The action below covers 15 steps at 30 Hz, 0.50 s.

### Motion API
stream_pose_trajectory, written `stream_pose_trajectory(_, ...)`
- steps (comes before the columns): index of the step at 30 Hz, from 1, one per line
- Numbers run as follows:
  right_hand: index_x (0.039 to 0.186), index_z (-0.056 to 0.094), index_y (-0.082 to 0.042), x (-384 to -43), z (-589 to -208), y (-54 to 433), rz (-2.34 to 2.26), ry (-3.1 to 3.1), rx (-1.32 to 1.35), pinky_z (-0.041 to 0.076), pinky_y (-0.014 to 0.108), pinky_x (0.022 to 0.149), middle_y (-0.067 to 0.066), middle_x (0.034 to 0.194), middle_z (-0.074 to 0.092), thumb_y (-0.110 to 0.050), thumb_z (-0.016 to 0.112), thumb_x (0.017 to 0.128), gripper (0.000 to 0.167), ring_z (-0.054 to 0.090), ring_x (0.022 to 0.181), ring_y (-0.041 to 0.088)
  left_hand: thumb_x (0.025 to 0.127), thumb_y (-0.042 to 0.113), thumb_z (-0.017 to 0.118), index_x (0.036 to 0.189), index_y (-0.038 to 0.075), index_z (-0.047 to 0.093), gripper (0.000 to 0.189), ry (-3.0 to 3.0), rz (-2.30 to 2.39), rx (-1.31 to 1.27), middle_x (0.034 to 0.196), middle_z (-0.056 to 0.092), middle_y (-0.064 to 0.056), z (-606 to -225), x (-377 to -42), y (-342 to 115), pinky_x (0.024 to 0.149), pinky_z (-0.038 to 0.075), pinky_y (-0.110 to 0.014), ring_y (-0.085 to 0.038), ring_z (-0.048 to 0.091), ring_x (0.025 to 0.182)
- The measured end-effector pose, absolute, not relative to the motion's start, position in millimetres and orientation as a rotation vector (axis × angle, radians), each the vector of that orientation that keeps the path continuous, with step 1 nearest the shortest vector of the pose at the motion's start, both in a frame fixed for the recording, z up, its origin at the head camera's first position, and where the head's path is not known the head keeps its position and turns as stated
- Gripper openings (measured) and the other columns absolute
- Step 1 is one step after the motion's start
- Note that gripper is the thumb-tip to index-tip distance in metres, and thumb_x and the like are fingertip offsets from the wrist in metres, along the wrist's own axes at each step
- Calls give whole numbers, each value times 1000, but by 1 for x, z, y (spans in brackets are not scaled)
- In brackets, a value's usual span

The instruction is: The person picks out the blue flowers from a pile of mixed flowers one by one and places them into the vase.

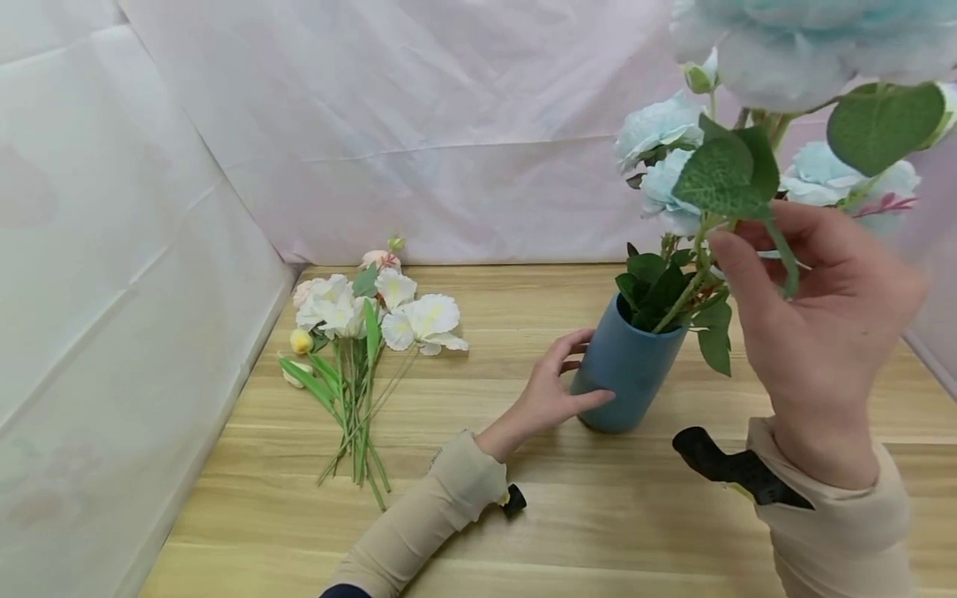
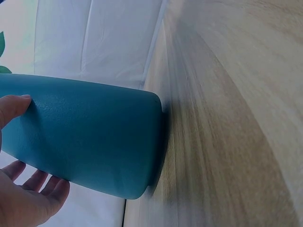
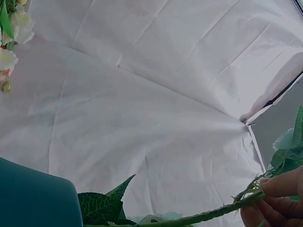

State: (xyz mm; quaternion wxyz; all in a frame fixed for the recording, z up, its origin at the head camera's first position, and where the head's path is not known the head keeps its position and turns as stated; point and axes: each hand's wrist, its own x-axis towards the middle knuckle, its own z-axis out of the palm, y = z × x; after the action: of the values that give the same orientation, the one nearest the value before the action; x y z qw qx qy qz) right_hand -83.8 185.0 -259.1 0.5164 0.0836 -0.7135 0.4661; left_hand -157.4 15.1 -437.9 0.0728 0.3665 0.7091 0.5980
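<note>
My left hand (image 1: pixel 542 399) holds a blue vase (image 1: pixel 631 374) by its side, thumb in front and fingers behind. The left wrist view shows the vase's smooth teal-blue wall (image 2: pixel 90 137) with its base at the tabletop. Light-blue artificial flowers (image 1: pixel 660 124) and green leaves rise out of the vase mouth. Above it, my right hand (image 1: pixel 822 307) pinches a green stem between thumb and fingers, just under a large pale-blue bloom (image 1: pixel 807 50) close to the head camera. In the right wrist view this stem (image 3: pixel 208 215) runs from the pinch toward the vase, with leaves beside the rim.
On the wooden table (image 1: pixel 247 515), left of the vase, lies a bunch of white and peach artificial flowers (image 1: pixel 329 303) with long green stems. White cloth walls (image 1: pixel 449 133) enclose the table's back and left side.
</note>
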Motion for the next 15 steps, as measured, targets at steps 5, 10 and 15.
stream_pose_trajectory(5, 87, 68, 11, -86, -261, 182, 1121, -1670, 180, 44, 11, 54, 21, 78, 66, 1, 74, 76, 16, 59, 66, 13, 79, 8, 75, 141, 11, 35, 74, 2132, 1796, 1104, 140, 41, -4, -438, -157, 14, 98, 42, -28, -13, 43, 123)
stream_pose_trajectory(10, 85, 69, 9, -89, -255, 174, 1160, -1732, 140, 45, 12, 53, 11, 71, 64, -1, 74, 76, 14, 53, 55, 9, 78, 7, 75, 141, 11, 36, 74, 2147, 1808, 1097, 138, 42, -5, -438, -159, 14, 98, 42, -27, -13, 43, 122)
stream_pose_trajectory(15, 89, 71, 6, -86, -264, 169, 1157, -1859, 72, 47, 10, 58, -10, 71, 64, -2, 73, 77, 15, 58, 56, 2, 78, 6, 75, 141, 9, 35, 75, 2150, 1798, 1112, 139, 42, -6, -439, -158, 16, 97, 42, -26, -13, 44, 122)
